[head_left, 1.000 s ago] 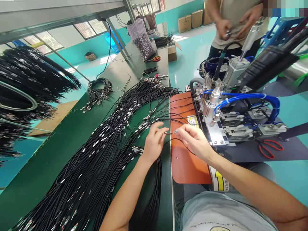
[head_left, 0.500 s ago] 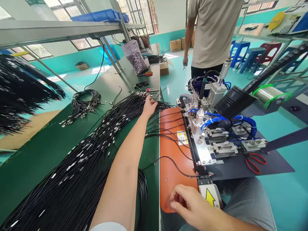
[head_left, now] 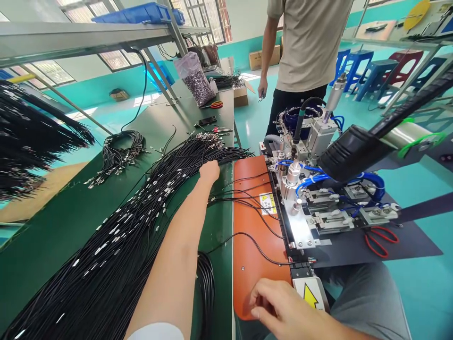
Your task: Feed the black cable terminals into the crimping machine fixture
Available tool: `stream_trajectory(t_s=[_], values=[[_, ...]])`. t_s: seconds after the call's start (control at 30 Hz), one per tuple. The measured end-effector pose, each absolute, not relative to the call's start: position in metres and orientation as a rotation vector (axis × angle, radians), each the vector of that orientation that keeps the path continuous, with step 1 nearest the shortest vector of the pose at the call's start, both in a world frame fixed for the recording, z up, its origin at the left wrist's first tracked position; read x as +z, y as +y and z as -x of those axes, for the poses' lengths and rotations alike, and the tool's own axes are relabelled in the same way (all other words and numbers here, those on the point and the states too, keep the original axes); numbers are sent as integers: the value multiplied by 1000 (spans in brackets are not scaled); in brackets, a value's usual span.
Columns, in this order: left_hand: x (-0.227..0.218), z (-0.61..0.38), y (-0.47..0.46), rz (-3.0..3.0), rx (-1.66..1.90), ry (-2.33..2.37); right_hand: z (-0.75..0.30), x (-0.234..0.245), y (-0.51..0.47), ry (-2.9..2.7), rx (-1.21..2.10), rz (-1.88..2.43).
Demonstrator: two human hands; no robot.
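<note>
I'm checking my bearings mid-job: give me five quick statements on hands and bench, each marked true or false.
1. The left hand is at the black cables. True.
2. The right hand is at the black cables too. False: the right hand is over the near end of the orange panel.
3. A warning label is on the orange panel. True.
4. The red-handled tool lies on the orange panel. False: the red-handled tool lies on the dark sheet.
5. The yellow arrow points toward the person. False: the yellow arrow points away.
</note>
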State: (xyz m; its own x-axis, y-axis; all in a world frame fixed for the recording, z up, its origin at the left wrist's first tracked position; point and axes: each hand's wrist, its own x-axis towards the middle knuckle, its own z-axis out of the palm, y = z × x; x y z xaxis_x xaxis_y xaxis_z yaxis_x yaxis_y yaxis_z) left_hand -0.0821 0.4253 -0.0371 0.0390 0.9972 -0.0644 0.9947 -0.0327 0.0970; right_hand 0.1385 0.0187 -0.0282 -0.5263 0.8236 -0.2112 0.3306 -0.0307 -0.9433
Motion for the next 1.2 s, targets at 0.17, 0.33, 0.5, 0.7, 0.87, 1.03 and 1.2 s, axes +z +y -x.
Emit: stream_trajectory(t_s=[0.17,0.33,0.5,0.7,0.87,1.03,1.2], values=[[-23,93,420,-2090,149,2269,-138,-27,19,-1867,1550,1185],[-3,120,398,-2154,172,2168,-138,-27,17,-1861,1595,1143],[5,191,326,-2147,-86,2038,-139,-29,15,-1893,1598,1136],[-29,247,221,-1933,-541,2140,-141,-29,13,-1922,1610,1089],[-41,243,211,-1954,-588,2158,-142,-31,9,-1934,1596,1095],[-36,230,216,-2013,-531,2164,-143,-33,5,-1955,1553,1095],[-38,211,223,-2064,-423,2181,-144,-31,4,-1962,1537,1105]])
